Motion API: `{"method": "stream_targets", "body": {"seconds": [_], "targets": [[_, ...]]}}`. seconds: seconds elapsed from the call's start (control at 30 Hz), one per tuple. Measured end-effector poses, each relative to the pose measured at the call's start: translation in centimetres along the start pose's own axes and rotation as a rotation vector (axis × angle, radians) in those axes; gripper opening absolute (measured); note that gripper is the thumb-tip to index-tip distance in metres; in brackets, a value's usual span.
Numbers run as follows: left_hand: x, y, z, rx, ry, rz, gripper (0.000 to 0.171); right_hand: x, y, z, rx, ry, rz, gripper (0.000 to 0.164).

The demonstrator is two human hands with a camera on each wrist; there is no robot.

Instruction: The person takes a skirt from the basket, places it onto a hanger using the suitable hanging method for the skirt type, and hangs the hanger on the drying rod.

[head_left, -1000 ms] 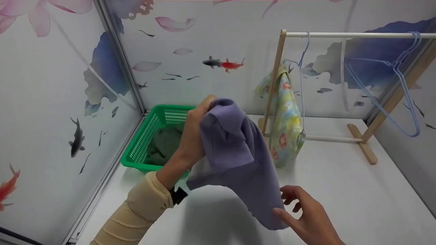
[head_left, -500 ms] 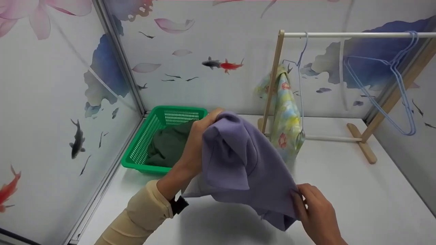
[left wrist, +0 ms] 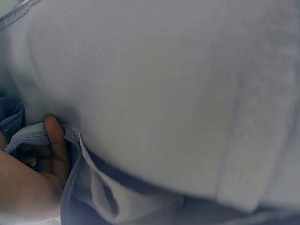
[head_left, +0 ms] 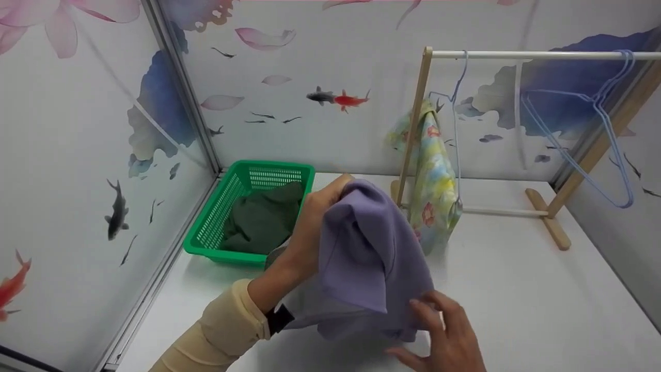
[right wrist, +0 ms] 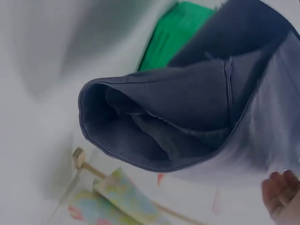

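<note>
A bunched purple garment [head_left: 361,248] hangs over the table, its paler inner face turned out at the lower left. My left hand [head_left: 315,222] grips its upper edge; the fingertips are hidden by cloth in the head view. In the left wrist view, my left hand [left wrist: 47,178] has a stitched edge between curled fingers, beside a wide pale stretch of cloth. Near the garment's lower right side, my right hand [head_left: 444,330] has its thumb apart from its fingers. From the right wrist, the purple garment [right wrist: 187,112] shows a wide tubular opening beside my right hand [right wrist: 281,192].
A green basket [head_left: 196,240] holding dark green cloth [head_left: 263,217] stands at the back left. Farther right is a wood-and-white clothes rack [head_left: 516,54] with a floral garment [head_left: 434,181] on a hanger and blue hangers [head_left: 604,108]. White table [head_left: 521,289] lies below.
My right hand took the garment's lower right edge half a second ago and has since let go. My left hand moved right and slightly down, and the cloth hangs more bunched.
</note>
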State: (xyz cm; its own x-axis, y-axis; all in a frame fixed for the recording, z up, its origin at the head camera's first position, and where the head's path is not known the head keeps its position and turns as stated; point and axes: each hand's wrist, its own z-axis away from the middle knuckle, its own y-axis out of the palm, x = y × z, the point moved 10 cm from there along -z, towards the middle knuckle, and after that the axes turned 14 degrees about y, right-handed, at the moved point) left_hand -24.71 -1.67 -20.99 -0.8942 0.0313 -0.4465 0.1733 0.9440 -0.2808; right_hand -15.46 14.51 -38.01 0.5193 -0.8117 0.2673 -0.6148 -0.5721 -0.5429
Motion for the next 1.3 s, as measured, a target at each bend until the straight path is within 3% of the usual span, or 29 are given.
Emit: {"method": "stream_targets", "body": {"seconds": [0.13, 0.2, 0.6, 0.7, 0.77, 0.87, 1.0, 1.17, 1.23, 1.3], "targets": [[-0.3, 0.0, 0.1, -0.014, -0.003, 0.025, 0.013, 1.4, 2.5, 1.4, 0.074, -0.098, 0.049, 0.080], [-0.6, 0.0, 0.1, -0.022, 0.000, 0.042, 0.015, 1.6, 3.1, 1.6, 0.059, -0.108, 0.061, 0.076], [-0.2, 0.0, 0.8, -0.025, -0.017, 0.095, 0.015, 2.4, -0.3, -0.4, -0.292, -0.136, 0.074, 0.023], [0.1, -0.2, 0.9, -0.020, -0.013, 0.089, 0.015, 1.9, -1.8, -0.8, -0.355, -0.113, 0.043, 0.023], [0.4, -0.6, 1.0, -0.026, -0.010, 0.076, 0.016, 0.6, -2.7, -1.4, -0.341, -0.044, -0.013, 0.025], [1.0, -1.8, 1.4, -0.045, -0.017, 0.036, 0.018, -2.4, -3.8, -2.4, -0.231, 0.112, -0.122, 0.024], [1.9, -3.5, 1.9, -0.059, -0.048, -0.030, 0.021, -6.5, -5.4, -3.7, -0.068, 0.368, -0.278, 0.019], [2.1, -5.6, 2.0, -0.084, -0.096, -0.004, 0.020, -10.0, -7.9, -5.4, 0.004, 0.684, -0.484, 0.023], [1.5, -6.2, 1.9, -0.090, -0.105, 0.016, 0.019, -10.6, -9.0, -6.1, 0.007, 0.738, -0.577, 0.027], [0.6, -6.6, 1.7, -0.085, -0.109, 0.028, 0.018, -10.4, -10.0, -6.9, 0.003, 0.709, -0.700, 0.030]]}}
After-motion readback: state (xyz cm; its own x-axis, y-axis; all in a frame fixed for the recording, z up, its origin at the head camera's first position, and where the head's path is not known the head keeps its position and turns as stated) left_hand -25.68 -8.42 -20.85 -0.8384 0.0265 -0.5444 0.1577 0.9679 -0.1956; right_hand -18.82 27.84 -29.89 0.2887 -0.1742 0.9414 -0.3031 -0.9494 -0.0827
